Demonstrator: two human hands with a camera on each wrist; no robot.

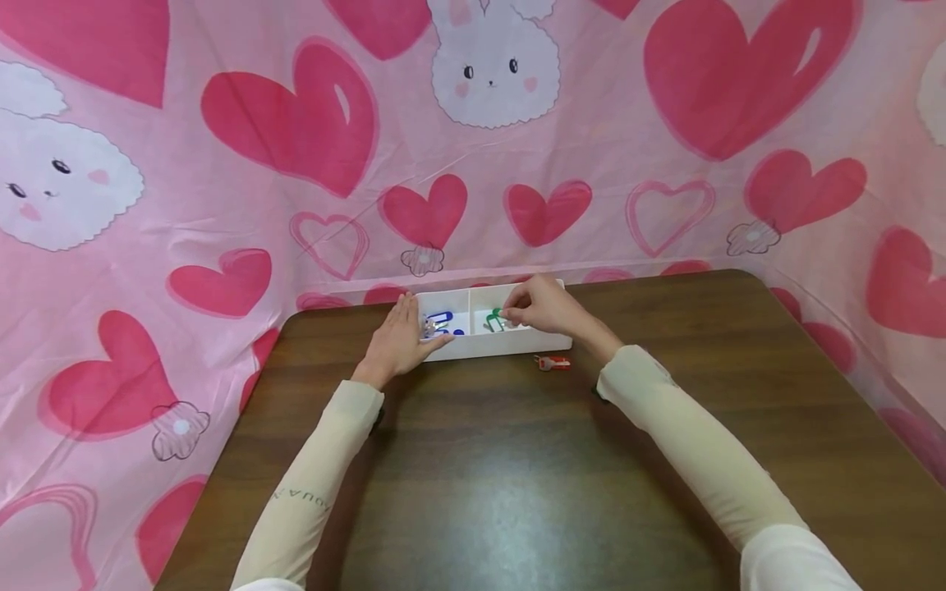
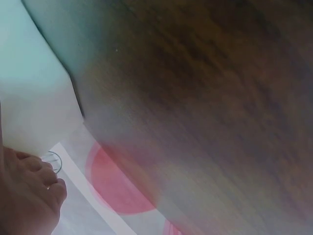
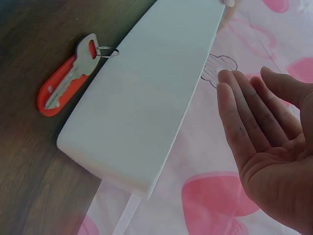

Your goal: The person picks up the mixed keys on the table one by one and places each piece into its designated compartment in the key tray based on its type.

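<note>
A white two-compartment tray (image 1: 510,343) sits at the table's far edge. My left hand (image 1: 397,341) rests against its left end, fingers straight, thumb along the front rim; in the left wrist view that hand (image 2: 32,196) is partly cut off. Blue key tags (image 1: 441,317) lie in the left compartment. Over the right compartment, my right hand (image 1: 547,305) hovers with its fingertips near a green key tag (image 1: 494,320). The right wrist view shows this hand (image 3: 274,132) with fairly straight fingers and no object visible between them. A red key tag with a silver key (image 3: 73,76) lies before the tray.
The brown wooden table (image 1: 473,460) has rounded far corners. A pink cloth (image 1: 488,156) with hearts and rabbit faces hangs behind it and along its sides. The tray's divider (image 1: 470,312) separates the two compartments.
</note>
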